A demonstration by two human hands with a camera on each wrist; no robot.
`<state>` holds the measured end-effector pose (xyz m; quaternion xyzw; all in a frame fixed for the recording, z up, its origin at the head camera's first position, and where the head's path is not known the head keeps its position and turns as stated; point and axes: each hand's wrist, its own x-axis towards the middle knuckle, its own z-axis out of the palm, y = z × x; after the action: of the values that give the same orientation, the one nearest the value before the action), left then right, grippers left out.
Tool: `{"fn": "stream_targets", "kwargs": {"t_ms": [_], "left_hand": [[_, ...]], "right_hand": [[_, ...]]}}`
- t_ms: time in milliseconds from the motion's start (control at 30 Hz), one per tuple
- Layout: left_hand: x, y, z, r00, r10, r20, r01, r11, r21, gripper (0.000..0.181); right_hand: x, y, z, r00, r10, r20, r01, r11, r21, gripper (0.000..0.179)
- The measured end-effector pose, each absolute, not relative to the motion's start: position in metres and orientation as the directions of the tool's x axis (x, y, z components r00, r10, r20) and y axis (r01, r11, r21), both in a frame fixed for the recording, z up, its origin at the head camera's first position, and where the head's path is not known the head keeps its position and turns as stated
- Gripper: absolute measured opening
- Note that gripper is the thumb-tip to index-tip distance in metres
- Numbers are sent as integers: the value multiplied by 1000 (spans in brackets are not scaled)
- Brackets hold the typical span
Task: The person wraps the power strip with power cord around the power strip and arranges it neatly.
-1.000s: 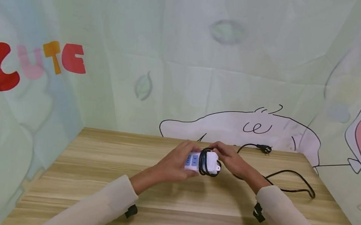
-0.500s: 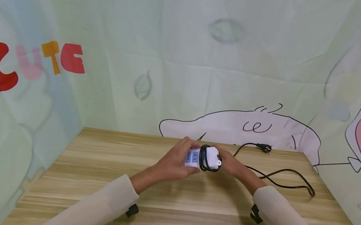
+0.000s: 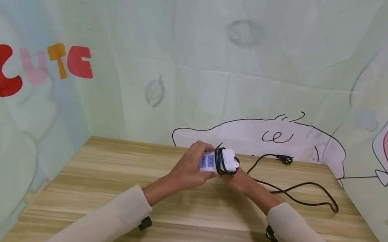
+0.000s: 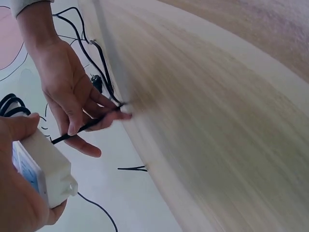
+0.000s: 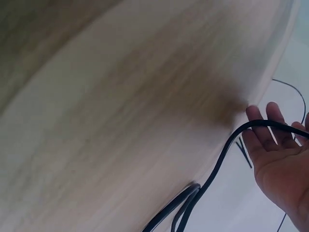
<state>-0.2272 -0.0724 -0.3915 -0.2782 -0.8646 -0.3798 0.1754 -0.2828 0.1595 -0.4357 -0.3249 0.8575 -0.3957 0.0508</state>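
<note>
My left hand [image 3: 190, 169] grips a white power strip [image 3: 209, 162] with blue socket faces, held up above the table. Several turns of black power cord [image 3: 223, 161] are wrapped round the strip near its far end. Lower and behind that end is my right hand [image 3: 243, 181], its fingers mostly hidden in the head view. The left wrist view shows this right hand [image 4: 67, 92] with the cord [image 4: 89, 124] running between thumb and fingers. In the right wrist view the cord [image 5: 217, 159] lies across fairly straight fingers [image 5: 263, 135].
The loose cord [image 3: 312, 184] loops over the right side of the wooden table [image 3: 112, 212]. Its black plug [image 3: 286, 160] lies at the table's back edge. A printed cloth [image 3: 131, 67] hangs along the back and both sides.
The right hand has gone from above the strip's far end, down round it to below and behind. The left hand has raised the strip slightly. The loose cord has shifted a little.
</note>
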Motion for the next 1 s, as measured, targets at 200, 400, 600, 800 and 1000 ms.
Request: {"fn": "stream_targets", "kwargs": {"t_ms": [200,400,600,800,1000], "left_hand": [[-229,-74,-390,-780,294,552,607,570,554,71],[-230,-74,-394,-749,287,598,628,596,500,68],[-230,-75,-398,-730,276,625,629,630,456,67],[-234,-78,-398,-729,250,637,607,667,433,65],[-240,-84,-400,-730,234,643,577,714,396,59]], "right_hand": [[-275,149,-435,-819,-563,114,-481,564,-671,40],[-269,139,-434,-787,-598,152,-547,563,-619,41],[-284,141,-457,-725,-648,234,-656,546,-521,50],[-322,150,-504,-735,-636,235,-668,620,-411,65],[-301,149,-483,-660,-694,289,-748,571,-337,58]]}}
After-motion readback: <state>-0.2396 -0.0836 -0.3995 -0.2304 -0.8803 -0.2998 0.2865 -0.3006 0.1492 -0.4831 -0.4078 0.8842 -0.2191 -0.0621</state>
